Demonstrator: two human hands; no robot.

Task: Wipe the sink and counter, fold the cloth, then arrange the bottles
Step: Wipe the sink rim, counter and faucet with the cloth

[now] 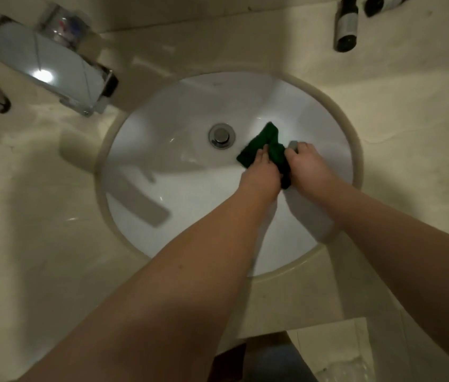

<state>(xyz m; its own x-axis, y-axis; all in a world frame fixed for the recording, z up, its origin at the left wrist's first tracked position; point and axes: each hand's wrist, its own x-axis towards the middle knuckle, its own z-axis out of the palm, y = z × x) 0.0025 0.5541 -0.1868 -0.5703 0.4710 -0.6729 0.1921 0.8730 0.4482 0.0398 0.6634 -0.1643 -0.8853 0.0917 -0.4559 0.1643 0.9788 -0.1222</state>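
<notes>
- I am looking down into the white sink [179, 172], where both of my hands are meeting over the green cloth [266, 146], just right of the drain [221, 135].
- My left hand [259, 172] is lying on the cloth's near left part, fingers curling over the fabric and gripping it.
- My right hand [310, 164] is closing on the cloth's right edge; a small grey thing is showing at its fingertips, and I cannot tell what it is.
- The cloth is lying bunched between the two hands, touching both, so neither hand is nearer to it.
- Its long axis is running from a near end, tucked between the wrists, to a far tip that is pointing away from me and slightly left, toward the basin's back wall.
- I am judging that the coming move turns on this axis: wiping strokes would be sweeping along or across it, over the basin floor.
- The faucet [49, 64] is standing on the counter [25, 216] at far left, and the dark bottles [346, 26] are lying at far right, well apart from the hands.
- I am judging the folding and bottle steps as not yet begun.
</notes>
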